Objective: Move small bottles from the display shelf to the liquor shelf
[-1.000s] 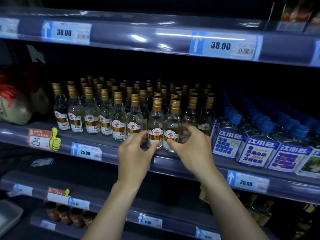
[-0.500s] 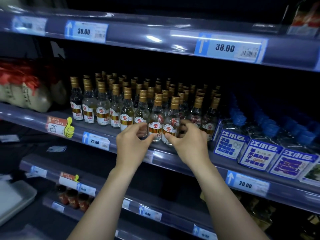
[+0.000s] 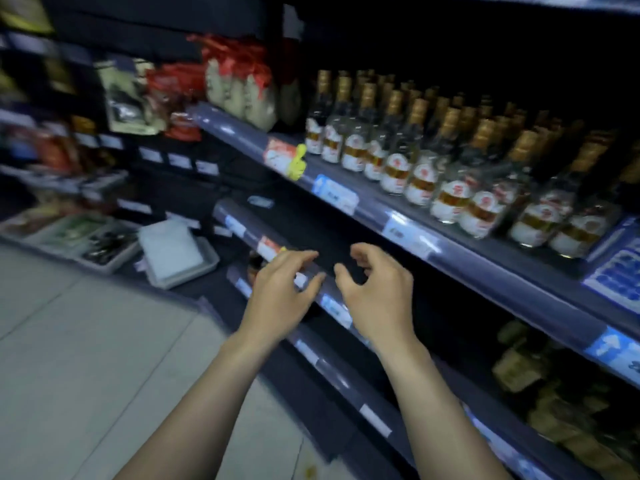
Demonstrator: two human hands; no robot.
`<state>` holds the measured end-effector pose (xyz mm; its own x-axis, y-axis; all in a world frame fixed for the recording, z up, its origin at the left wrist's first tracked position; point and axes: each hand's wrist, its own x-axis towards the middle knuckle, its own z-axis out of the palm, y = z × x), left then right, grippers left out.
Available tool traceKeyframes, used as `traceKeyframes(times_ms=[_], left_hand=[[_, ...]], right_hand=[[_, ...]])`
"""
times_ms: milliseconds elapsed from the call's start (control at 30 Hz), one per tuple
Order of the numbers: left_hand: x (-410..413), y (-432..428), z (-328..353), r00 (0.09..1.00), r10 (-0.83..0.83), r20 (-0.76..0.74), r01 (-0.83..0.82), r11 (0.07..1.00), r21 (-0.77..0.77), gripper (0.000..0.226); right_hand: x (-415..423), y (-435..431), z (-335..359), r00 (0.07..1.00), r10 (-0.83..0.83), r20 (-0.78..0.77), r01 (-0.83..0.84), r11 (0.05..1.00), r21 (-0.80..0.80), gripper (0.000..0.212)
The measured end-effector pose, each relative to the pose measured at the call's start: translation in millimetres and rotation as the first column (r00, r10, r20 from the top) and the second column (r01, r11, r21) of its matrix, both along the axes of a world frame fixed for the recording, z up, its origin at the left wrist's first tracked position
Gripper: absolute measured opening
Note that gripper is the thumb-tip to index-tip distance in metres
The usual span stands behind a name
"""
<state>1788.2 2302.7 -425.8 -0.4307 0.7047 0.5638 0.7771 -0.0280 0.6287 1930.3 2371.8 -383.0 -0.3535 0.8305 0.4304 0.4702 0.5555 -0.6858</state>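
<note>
Several small clear bottles with gold caps and red-and-white labels stand in rows on the liquor shelf, which runs from the middle to the right edge. My left hand and my right hand hover side by side below that shelf, in front of a lower shelf rail. Both hands hold nothing, with fingers curled and apart. Neither hand touches a bottle. The picture is blurred by head motion.
Blue-labelled packs sit at the right end of the liquor shelf. Red-topped pale bags stand at its left end. A white tray and other trays lie low at the left, beside the pale tiled floor. Brown goods fill the lower right shelf.
Both hands have let go of the front-row bottles and dropped below the liquor shelf. The view has swung left and down, so the floor and trays now show.
</note>
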Motion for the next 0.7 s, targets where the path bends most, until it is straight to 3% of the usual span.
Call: traceKeyframes(times_ms=[133,200,333,533,700], left_hand=[[-64.3,-85.9,-35.5,0.99,0.123,0.064,-0.104,0.966,-0.238,0.041],[-98.5,-142.3,-55.1,0.977,0.199,0.077,-0.157,0.915,-0.371,0.049],[-167.8,-281.6,-96.9,0.927,0.357,0.117,-0.216,0.761,-0.612,0.065],[-250.9,-497.7,-140.9,0.69,0.676,0.258,-0.308,0.597,-0.74,0.069],[-293.2,-639.7,-166.7,0.475,0.825,0.306,-0.37,0.503,-0.781,0.067]], right_hand=[[-70.6,-58.3,-43.4,0.97,0.198,0.145,-0.18,0.976,-0.126,0.029],[-112.3,-96.7,-67.3,0.909,0.306,0.284,-0.262,0.948,-0.183,0.025],[-208.3,-202.2,-111.8,0.752,0.507,0.422,-0.422,0.861,-0.284,0.046],[-333.8,-371.9,-160.0,0.436,0.764,0.476,-0.586,0.642,-0.494,0.052],[-421.7,-489.5,-188.0,0.194,0.866,0.461,-0.645,0.466,-0.605,0.054]])
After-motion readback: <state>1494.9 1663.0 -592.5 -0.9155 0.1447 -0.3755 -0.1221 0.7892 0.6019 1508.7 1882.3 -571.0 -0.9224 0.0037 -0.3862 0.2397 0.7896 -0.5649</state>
